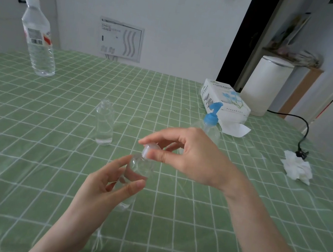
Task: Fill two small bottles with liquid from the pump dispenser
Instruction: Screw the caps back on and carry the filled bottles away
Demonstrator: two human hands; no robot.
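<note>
The person stands at the table with one small bottle lifted just above the green cloth. The left hand wraps thumb and fingers round its body, tilting it a little to the right. The right hand pinches the cap between thumb and forefinger, right on the bottle's neck. Whether the cap is going on or coming off, I cannot tell.

The second bottle stands upright and uncapped further back, to the left, well apart from both hands. The dispenser with its blue pump sits just behind the right hand, untouched.

Both small bottles are clear, and I cannot make out how much liquid is in either. If the cap is being closed, I would judge one bottle done and the open one left to fill. If it is being opened, both remain.

A water bottle, a tissue box and a crumpled tissue lie around the edges.
</note>
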